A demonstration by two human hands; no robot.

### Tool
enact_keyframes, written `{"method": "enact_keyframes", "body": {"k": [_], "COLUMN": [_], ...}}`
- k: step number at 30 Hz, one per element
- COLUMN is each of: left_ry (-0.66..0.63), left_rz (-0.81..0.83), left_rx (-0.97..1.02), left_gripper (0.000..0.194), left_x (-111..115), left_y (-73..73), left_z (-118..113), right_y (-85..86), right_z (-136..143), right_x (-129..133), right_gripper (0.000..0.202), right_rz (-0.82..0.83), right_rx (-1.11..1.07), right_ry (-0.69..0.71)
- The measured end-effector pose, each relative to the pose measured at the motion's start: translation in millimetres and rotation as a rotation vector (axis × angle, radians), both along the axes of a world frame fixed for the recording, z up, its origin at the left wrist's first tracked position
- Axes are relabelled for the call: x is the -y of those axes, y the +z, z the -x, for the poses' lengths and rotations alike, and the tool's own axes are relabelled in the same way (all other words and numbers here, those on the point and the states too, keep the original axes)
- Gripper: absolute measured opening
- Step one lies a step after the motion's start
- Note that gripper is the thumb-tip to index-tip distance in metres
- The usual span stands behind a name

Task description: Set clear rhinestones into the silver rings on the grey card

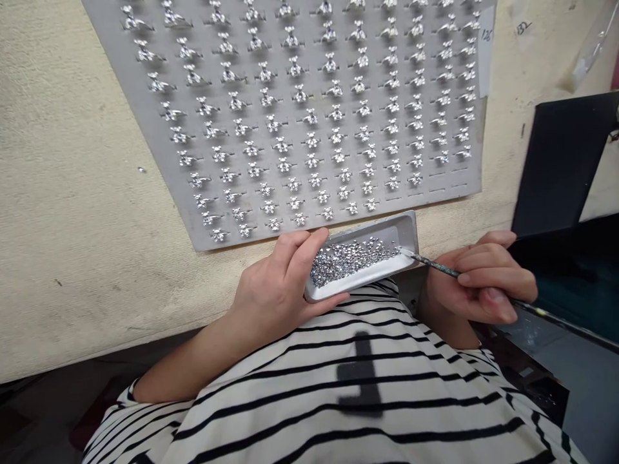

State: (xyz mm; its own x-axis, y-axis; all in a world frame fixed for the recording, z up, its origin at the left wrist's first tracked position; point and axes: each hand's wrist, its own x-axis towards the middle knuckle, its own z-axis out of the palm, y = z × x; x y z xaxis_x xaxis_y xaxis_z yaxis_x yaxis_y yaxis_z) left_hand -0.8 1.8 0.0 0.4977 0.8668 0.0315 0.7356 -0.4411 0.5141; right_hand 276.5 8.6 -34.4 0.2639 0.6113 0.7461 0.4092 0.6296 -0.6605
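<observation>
My left hand [278,283] grips the left end of a small white tray [411,225], thumb below and fingers over the far edge. Many tiny sparkling rhinestones [348,258] lie in it, heaped thickest toward my hand. Between the fingers of my right hand [483,280] is a thin dark stick [438,266] with a pale tip. That tip reaches into the tray's right end, by the outermost stones; whether a stone clings to it I cannot tell. Just beyond the tray lies a grey board [193,219] with rows of silvery bear-shaped rings [312,138] set in slits.
Several slits at the board's lower right hold no ring. A handwritten paper label [486,51] is on the board's right edge. A dark flat panel [556,154] stands at the right, and one small shiny piece [141,169] lies on the cream table [87,245].
</observation>
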Motion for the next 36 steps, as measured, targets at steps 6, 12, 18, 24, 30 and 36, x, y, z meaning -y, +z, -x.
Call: {"method": "enact_keyframes", "body": {"k": [6, 12, 18, 24, 30, 36], "left_ry": [0.004, 0.003, -0.001, 0.01, 0.014, 0.014], "left_rz": [0.023, 0.025, 0.008, 0.017, 0.029, 0.023], "left_rx": [-0.015, -0.015, -0.012, -0.008, -0.012, 0.001], "left_gripper": [0.084, 0.085, 0.084, 0.085, 0.085, 0.086], "left_x": [0.6, 1.1, 1.0, 1.7, 1.6, 1.0], "left_y": [2.6, 1.7, 0.7, 1.0, 1.4, 0.6], "left_z": [0.6, 0.7, -0.6, -0.3, 0.9, 1.0], "right_y": [-5.3, -2.7, -2.3, -7.4, -7.1, -4.6], "right_z": [0.2, 0.7, -0.1, -3.6, -2.6, -1.0], "right_x": [-1.0, -2.5, -0.7, 2.0, 0.5, 0.0], "right_gripper": [0.027, 0.029, 0.029, 0.03, 0.032, 0.032], "right_rz": [-0.048, -0.053, -0.03, -0.002, -0.036, -0.004], "right_rx": [-0.025, -0.042, 0.001, 0.016, -0.048, -0.003], "right_ry": [-0.041, -0.044, -0.08, -0.123, -0.085, -0.07]}}
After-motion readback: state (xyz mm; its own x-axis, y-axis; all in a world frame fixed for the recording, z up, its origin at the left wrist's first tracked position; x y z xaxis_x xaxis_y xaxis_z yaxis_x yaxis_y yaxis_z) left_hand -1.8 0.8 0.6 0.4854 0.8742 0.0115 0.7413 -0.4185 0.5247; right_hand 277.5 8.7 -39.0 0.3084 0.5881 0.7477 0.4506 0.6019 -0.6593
